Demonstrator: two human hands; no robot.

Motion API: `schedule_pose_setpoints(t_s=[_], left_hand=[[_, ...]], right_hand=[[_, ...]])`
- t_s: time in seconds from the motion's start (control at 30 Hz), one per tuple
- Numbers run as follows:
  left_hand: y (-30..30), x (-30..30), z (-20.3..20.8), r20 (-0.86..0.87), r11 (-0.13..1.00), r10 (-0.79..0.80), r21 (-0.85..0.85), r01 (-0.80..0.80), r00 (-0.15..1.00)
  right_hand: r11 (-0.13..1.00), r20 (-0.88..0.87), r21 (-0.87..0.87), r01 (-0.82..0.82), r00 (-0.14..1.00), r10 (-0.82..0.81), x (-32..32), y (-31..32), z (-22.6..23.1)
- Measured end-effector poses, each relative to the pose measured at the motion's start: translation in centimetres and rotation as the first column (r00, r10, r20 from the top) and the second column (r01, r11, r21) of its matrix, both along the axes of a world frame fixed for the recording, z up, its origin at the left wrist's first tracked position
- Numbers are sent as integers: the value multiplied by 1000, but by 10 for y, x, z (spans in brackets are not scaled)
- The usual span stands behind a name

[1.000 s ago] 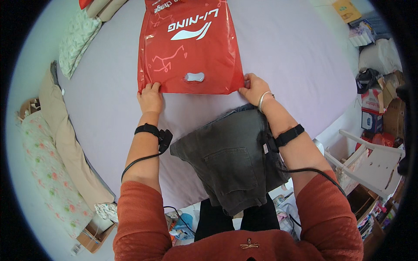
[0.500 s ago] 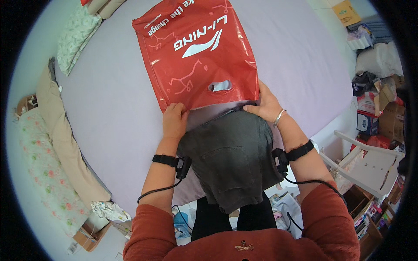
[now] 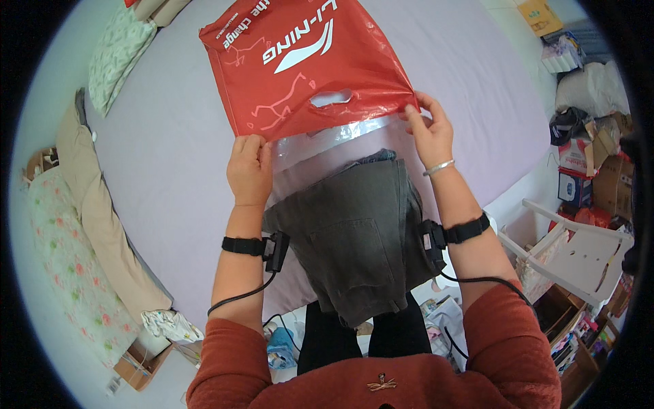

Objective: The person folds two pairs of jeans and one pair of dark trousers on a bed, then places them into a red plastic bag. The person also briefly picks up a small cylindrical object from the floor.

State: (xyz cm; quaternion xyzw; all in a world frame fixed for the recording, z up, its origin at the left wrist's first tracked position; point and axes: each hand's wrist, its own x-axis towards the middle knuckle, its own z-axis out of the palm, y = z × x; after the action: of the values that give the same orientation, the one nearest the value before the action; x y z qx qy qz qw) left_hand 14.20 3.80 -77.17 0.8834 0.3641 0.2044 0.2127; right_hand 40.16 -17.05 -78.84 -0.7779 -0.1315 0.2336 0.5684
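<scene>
Over the lilac sheet (image 3: pixel 163 170), my left hand (image 3: pixel 248 167) has thumb and fingers clamped on the near left corner of the red bag (image 3: pixel 368 65). I'd best pull lightly and level here, drawing the edge taut without tearing the thin plastic. Glossy and creased, the bag spreads ahead of me, an oval handle slot (image 3: pixel 330 99) cut near its edge, a pale shiny strip (image 3: pixel 327 138) below. Nearer, the folded dark grey trousers (image 3: pixel 351 245) look matte and soft. At the right corner, my right hand (image 3: pixel 430 129) pinches the bag, fingers partly hidden; matching heights should stop sagging.
</scene>
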Motion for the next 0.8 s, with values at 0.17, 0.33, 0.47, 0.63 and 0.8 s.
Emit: schedule_pose_setpoints(t_s=[0.17, 0.33, 0.47, 0.63, 0.8], left_hand=[[-21, -18, -7, 30, 1000, 28, 6, -28, 999], [-29, -32, -21, 35, 996, 80, -46, -79, 996], [-33, -40, -27, 37, 947, 202, -264, -186, 979], [-52, -74, -32, -81, 977, 201, -47, -206, 976], [-114, -120, -30, -268, 371, 607, -738, -564, 749]], right_hand=[[905, -83, -241, -352, 936, 342, -29, -49, -3], [791, -440, -311, -527, 817, 372, -59, -87, -11], [902, -638, -86, -424, 718, 277, -61, -94, -17], [905, -739, 79, -417, 585, 334, -66, -116, -15], [915, -742, 52, -401, 598, 304, -78, -134, -22]])
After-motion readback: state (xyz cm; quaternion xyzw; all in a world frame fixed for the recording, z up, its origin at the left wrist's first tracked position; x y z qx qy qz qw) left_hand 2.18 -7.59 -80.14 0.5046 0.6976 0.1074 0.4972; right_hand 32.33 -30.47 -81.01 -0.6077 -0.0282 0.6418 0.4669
